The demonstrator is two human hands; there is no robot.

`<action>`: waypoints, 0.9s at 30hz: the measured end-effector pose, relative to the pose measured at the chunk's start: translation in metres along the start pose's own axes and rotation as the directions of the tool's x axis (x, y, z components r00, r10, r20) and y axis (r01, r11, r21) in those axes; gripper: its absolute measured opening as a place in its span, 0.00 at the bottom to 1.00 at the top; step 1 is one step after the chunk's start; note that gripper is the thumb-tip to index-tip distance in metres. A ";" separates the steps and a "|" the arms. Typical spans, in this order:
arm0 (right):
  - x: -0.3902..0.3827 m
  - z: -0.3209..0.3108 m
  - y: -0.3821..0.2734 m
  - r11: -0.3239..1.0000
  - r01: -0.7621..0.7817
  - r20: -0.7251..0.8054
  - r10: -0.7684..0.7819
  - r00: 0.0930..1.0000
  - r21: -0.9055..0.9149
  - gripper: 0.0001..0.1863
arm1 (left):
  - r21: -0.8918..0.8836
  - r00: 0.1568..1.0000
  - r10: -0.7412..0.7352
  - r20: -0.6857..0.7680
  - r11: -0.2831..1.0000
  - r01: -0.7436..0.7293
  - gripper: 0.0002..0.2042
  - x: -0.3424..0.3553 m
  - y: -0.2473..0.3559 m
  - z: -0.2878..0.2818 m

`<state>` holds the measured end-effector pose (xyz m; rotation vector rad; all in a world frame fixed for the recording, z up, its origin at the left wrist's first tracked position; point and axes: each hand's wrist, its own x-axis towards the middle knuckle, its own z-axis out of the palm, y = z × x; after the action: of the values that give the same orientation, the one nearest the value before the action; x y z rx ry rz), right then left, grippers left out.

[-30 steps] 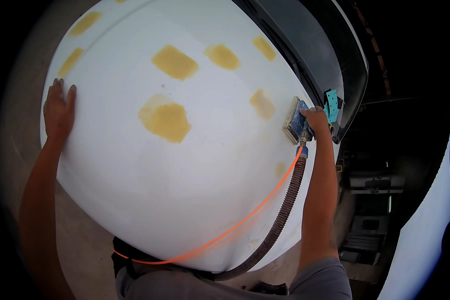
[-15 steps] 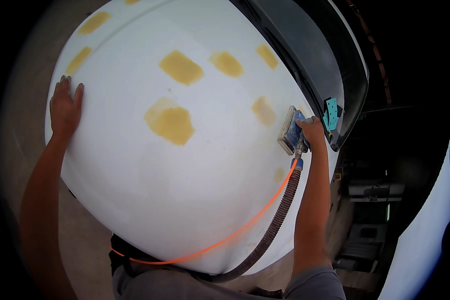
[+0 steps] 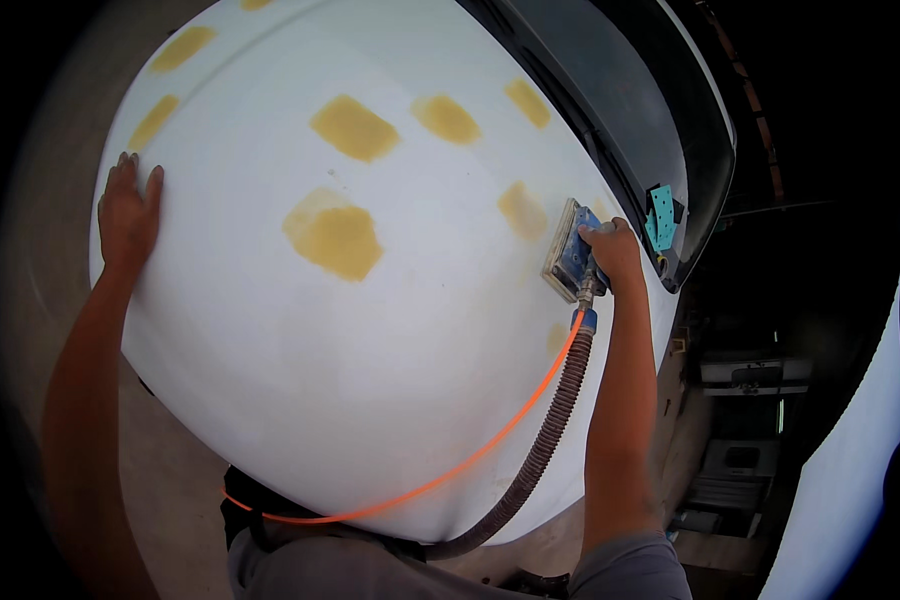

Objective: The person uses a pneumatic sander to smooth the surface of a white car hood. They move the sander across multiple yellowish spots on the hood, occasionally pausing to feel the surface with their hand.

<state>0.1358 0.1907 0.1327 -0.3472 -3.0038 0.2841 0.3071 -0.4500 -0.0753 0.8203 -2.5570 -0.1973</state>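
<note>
A white car hood (image 3: 270,360) spreads beneath both my arms, marked with several yellowish filler patches (image 3: 342,243). My right hand (image 3: 614,252) grips a blue air sander (image 3: 573,250), its rectangular pad against the hood near the windshield side. From the sander's rear run an orange air line (image 3: 490,447) and a dark ribbed hose (image 3: 548,430), both curving back to my waist. Flat on the hood's left edge rests my left hand (image 3: 130,215), fingers stretched out and holding nothing. Just beyond its fingertips lies one narrow filler patch (image 3: 154,122).
Past the hood's right edge is the dark windshield (image 3: 630,80). Teal perforated sanding sheets (image 3: 660,218) lie at its base, to the right of the sander. Concrete floor (image 3: 45,270) shows at the left. Panels or vehicle parts (image 3: 740,460) stand at the far right.
The sander and my right hand have shifted slightly left and up across the hood, and the hoses followed. My left hand stays nearly in place.
</note>
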 end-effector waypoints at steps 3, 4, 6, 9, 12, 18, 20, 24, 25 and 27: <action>0.049 -0.011 0.043 0.996 -0.029 -0.038 0.032 0.999 0.081 0.48 | -0.048 1.000 0.017 -0.005 0.999 -0.017 0.32 0.000 0.016 -0.005; 0.052 -0.009 0.039 0.999 -0.005 -0.056 0.007 0.998 0.044 0.48 | -0.026 1.000 0.018 -0.010 0.999 -0.018 0.32 -0.001 0.015 -0.006; 0.045 -0.007 0.040 0.991 -0.020 -0.021 0.023 0.999 0.130 0.48 | 0.009 0.999 0.026 -0.019 1.000 -0.026 0.32 -0.001 0.016 -0.007; -0.007 0.002 0.007 0.999 0.042 -0.003 -0.042 0.999 0.031 0.47 | 0.004 1.000 -0.004 -0.008 1.000 0.004 0.32 -0.007 0.008 -0.012; -0.018 0.007 0.003 0.993 0.103 -0.010 -0.104 0.995 -0.053 0.47 | -0.020 1.000 -0.004 -0.005 1.000 0.004 0.32 -0.007 0.013 -0.013; 0.072 -0.011 0.055 0.999 -0.001 -0.051 0.003 0.999 0.040 0.45 | -0.023 1.000 0.000 0.016 1.000 0.000 0.33 0.002 0.016 -0.001; 0.077 -0.013 0.046 0.997 -0.026 -0.006 0.027 1.000 0.071 0.45 | 0.000 1.000 0.020 -0.005 1.000 -0.020 0.33 0.002 0.013 0.003; 0.026 -0.007 0.010 0.998 0.032 0.021 -0.033 0.999 0.058 0.47 | 0.051 1.000 -0.004 0.002 0.999 0.004 0.33 -0.004 0.005 0.001; 0.014 -0.001 0.008 0.997 0.083 -0.010 -0.083 0.997 0.005 0.47 | 0.043 1.000 -0.010 0.002 0.999 0.010 0.33 -0.005 0.005 0.000; -0.003 0.006 0.011 0.989 0.122 -0.006 -0.123 0.992 -0.084 0.48 | 0.034 1.000 -0.023 -0.001 0.999 0.023 0.33 -0.005 0.002 0.000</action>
<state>0.1399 0.1993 0.1246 -0.1690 -3.0158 0.1463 0.3098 -0.4452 -0.0762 0.8630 -2.5579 -0.1612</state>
